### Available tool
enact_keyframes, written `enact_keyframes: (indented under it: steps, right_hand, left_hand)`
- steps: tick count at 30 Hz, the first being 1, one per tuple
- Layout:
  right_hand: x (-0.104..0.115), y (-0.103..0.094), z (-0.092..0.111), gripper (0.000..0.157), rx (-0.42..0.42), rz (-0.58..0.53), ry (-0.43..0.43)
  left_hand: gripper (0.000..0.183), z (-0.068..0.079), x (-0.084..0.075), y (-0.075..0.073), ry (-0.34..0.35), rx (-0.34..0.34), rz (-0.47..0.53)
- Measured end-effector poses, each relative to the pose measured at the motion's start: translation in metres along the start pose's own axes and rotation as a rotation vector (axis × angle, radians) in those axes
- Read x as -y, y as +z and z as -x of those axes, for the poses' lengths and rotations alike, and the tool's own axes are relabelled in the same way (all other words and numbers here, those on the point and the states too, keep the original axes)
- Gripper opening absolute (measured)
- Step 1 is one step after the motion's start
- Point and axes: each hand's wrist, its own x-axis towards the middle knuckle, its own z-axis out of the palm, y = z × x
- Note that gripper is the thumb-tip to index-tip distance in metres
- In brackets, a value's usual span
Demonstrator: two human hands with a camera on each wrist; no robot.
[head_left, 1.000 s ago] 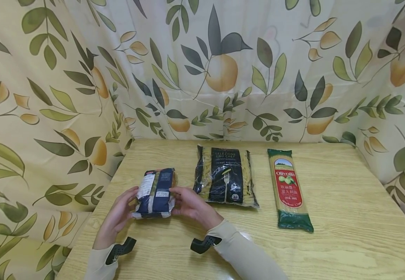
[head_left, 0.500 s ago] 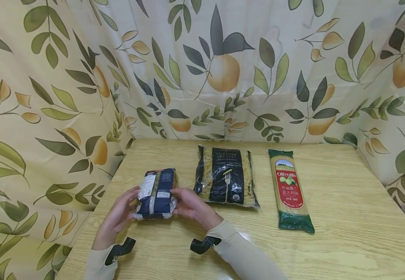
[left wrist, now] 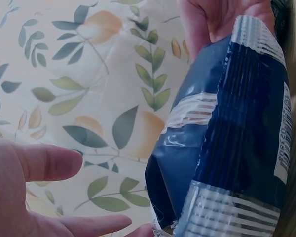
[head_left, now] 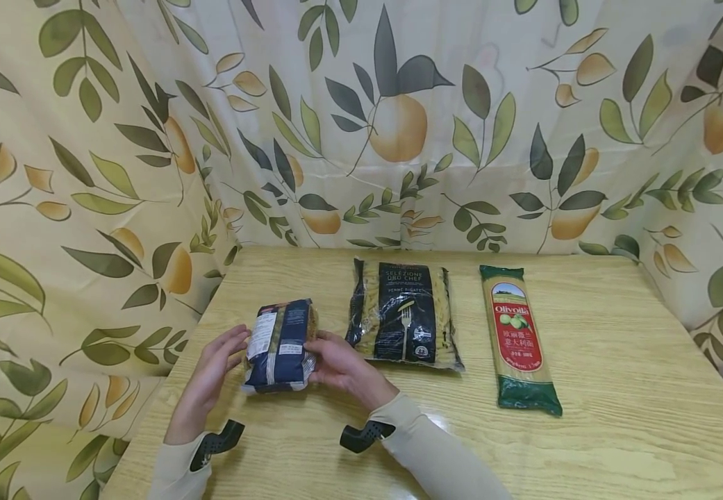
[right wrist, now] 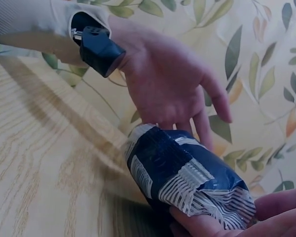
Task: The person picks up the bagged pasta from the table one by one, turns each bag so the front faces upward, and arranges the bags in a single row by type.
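Observation:
A small navy pasta bag (head_left: 278, 347) with a white label and striped ends is at the left part of the table, tilted in the head view. My right hand (head_left: 344, 369) grips its right side, thumb on top and fingers beneath. My left hand (head_left: 213, 371) is beside the bag's left edge, its fingers extended. In the left wrist view, a gap shows between that hand's thumb and the bag (left wrist: 237, 123); whether a lower fingertip touches it I cannot tell. The right wrist view shows the left hand (right wrist: 163, 89) behind the bag (right wrist: 187, 173).
A larger black-and-clear bag of penne (head_left: 403, 312) lies just right of the right hand. Further right lies a long spaghetti pack (head_left: 517, 340) with green ends. Leaf-and-fruit patterned curtains (head_left: 411, 194) border the wooden table (head_left: 636, 361) at the back and sides.
My left hand has let go of the pasta bag, its fingers straightening and moving slightly off its left side. The right hand keeps its grip, and the bag tilts a little more.

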Motion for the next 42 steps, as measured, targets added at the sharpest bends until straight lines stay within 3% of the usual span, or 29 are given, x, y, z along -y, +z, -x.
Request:
enact_keyframes:
  steps: [11,30,42]
  right_hand:
    - [0.002,0.002,0.005,0.071,-0.036,0.025,-0.008]
    - [0.01,-0.001,0.009,0.074,-0.086,0.082,-0.071]
    - [0.019,0.0,0.02,0.074,-0.087,0.175,-0.105]
  left_hand:
    - [0.058,0.003,-0.001,0.003,-0.038,-0.006,-0.035]
    - [0.054,0.002,0.0,0.013,-0.011,0.026,-0.024]
    - [0.053,0.002,0.001,0.022,-0.011,0.034,-0.021]
